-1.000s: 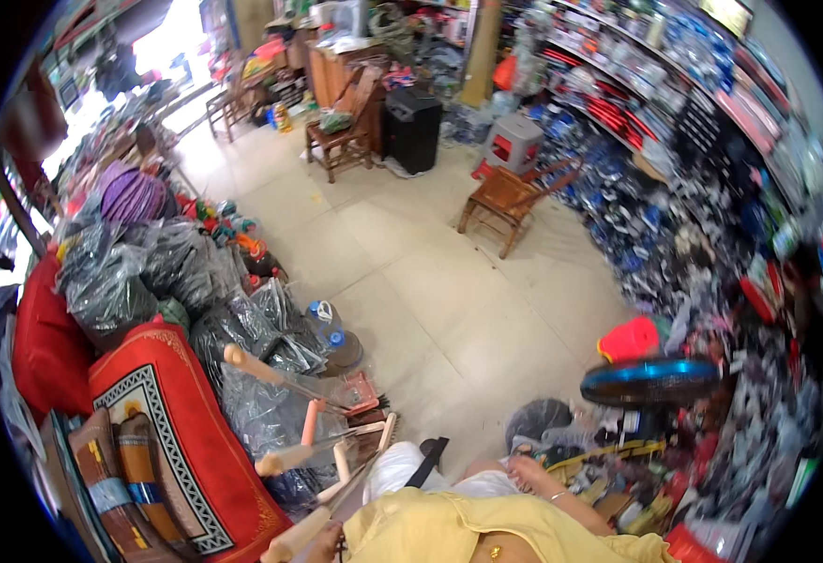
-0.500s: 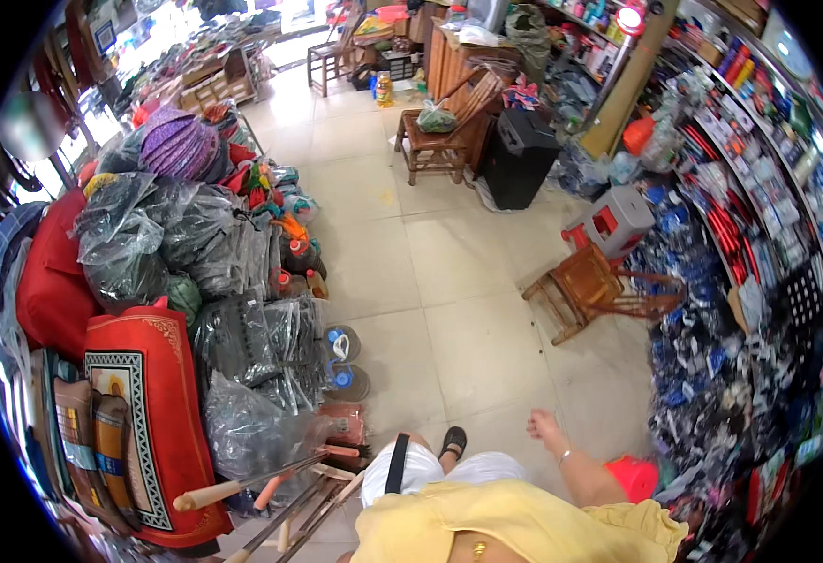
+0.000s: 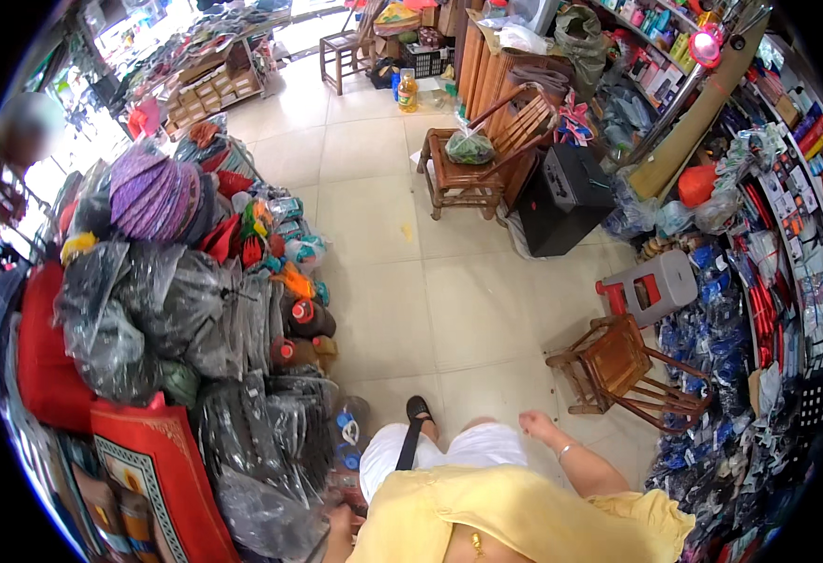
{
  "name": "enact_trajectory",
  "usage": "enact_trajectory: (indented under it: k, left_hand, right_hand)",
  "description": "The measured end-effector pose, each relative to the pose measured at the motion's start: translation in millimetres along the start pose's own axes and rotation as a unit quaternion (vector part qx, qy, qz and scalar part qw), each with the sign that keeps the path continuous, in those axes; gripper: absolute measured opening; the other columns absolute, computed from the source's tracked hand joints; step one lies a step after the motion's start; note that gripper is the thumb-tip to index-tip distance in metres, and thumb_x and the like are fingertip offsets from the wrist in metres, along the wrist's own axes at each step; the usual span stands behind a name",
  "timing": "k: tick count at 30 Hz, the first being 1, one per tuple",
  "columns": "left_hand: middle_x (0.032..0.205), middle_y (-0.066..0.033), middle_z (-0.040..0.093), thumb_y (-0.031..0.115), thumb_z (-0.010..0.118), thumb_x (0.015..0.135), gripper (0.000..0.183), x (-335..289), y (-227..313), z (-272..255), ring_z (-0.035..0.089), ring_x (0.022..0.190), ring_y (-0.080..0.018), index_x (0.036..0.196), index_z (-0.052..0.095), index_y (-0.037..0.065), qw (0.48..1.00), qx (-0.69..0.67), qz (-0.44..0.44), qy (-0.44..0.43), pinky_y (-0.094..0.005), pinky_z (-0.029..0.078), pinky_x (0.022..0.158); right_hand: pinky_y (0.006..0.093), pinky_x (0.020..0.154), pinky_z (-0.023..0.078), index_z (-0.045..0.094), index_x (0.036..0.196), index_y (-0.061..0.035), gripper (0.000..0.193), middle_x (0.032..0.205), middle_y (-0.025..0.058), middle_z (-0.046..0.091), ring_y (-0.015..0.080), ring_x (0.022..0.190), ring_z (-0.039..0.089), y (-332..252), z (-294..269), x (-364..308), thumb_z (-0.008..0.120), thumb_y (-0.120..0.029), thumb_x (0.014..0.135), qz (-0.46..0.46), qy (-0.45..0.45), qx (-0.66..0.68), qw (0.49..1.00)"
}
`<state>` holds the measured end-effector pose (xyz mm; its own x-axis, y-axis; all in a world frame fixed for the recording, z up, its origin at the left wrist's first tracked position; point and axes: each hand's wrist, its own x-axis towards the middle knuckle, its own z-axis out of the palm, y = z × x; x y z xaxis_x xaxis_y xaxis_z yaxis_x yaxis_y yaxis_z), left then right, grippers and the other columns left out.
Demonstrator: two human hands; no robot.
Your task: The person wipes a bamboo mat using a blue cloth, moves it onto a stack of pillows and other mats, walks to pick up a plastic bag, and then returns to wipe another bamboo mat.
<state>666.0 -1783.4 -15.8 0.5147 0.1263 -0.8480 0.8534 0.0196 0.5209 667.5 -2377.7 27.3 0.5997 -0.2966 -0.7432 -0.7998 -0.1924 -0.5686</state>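
Note:
My right hand [image 3: 540,427] hangs in front of my right hip above the tiled floor. Its fingers are loosely bent and a little apart, with nothing seen in them; a bracelet circles the wrist. My left hand [image 3: 342,518] is low at my left side, beside a clear plastic bag [image 3: 266,511] and a small reddish item [image 3: 347,483]. Its fingers are partly hidden, so whether it grips anything does not show. Close by stand large plastic bottles with blue tops [image 3: 349,432] and stacked dark goods in clear plastic [image 3: 289,413].
Goods on the left include a red patterned mat [image 3: 172,469] and purple woven hats [image 3: 153,197]. On the right are a wooden chair [image 3: 618,361], a grey stool [image 3: 664,281] and packed shelves [image 3: 777,281]. Ahead stand another chair [image 3: 458,174] and a black speaker [image 3: 566,202].
I have moved forward along the aisle. My left hand has come into view beside the bag. The wooden handles at the lower left have left the picture. My right arm still hangs.

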Motion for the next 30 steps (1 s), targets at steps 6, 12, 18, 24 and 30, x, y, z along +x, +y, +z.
enact_trajectory:
  k: [6, 12, 18, 24, 30]
  left_hand:
    - [0.087, 0.0000, 0.064, 0.025, 0.057, 0.095, 0.033, 123.8, 273.9, 72.8, 0.056, 0.070, -0.0086, 0.125, 0.058, 0.009, 0.974, 0.063, 0.219, 0.001, -0.0247, 0.044, 0.059]
    - [0.095, -0.0033, 0.064, 0.017, 0.062, 0.093, 0.034, 212.4, 411.5, 185.4, 0.058, 0.078, -0.0100, 0.124, 0.056, 0.004, 0.974, -0.053, 0.222, 0.011, -0.0246, 0.048, 0.066]
    - [0.073, 0.0035, 0.054, 0.017, 0.059, 0.092, 0.013, 232.3, 407.6, 253.6, 0.050, 0.063, -0.0092, 0.103, 0.058, 0.009, 0.982, 0.159, 0.099, -0.026, -0.0262, 0.041, 0.055]
    - [0.088, -0.0004, 0.057, 0.023, 0.060, 0.092, 0.024, 299.8, 540.9, 268.8, 0.054, 0.075, -0.0127, 0.111, 0.056, 0.009, 0.992, 0.114, -0.019, 0.058, -0.0296, 0.043, 0.064]
    - [0.102, -0.0042, 0.061, 0.029, 0.061, 0.092, 0.035, 374.5, 762.8, 262.0, 0.058, 0.087, -0.0161, 0.120, 0.054, 0.009, 0.989, 0.040, 0.011, 0.144, -0.0329, 0.044, 0.074]
  right_hand:
    - [0.0328, 0.060, 0.052, 0.072, 0.099, -0.0047, 0.028, 0.079, 0.0104, 0.068, 0.0181, 0.068, 0.064, -57.1, -20.5, 64.7, 0.059, -0.026, 0.087, 0.168, 0.065, 0.103, 0.978]
    - [0.0394, 0.082, 0.050, 0.067, 0.111, -0.0025, 0.031, 0.106, 0.0218, 0.068, 0.0327, 0.093, 0.065, -164.5, -103.2, 262.0, 0.055, -0.018, 0.087, 0.057, 0.014, -0.198, 0.979]
    - [0.0276, 0.053, 0.046, 0.064, 0.113, -0.0039, 0.028, 0.080, 0.0048, 0.066, 0.0132, 0.066, 0.062, -410.8, -192.7, 474.6, 0.058, -0.019, 0.090, 0.004, 0.156, 0.218, 0.963]
    - [0.0279, 0.051, 0.046, 0.064, 0.110, -0.0056, 0.025, 0.080, 0.0032, 0.066, 0.0121, 0.065, 0.062, -594.5, -207.9, 623.3, 0.061, -0.021, 0.091, -0.118, 0.170, 0.182, 0.961]
    - [0.0251, 0.047, 0.044, 0.063, 0.111, -0.0077, 0.024, 0.080, 0.0011, 0.065, 0.0109, 0.061, 0.060, -678.7, -187.7, 737.4, 0.061, -0.020, 0.091, 0.071, 0.171, 0.342, 0.921]
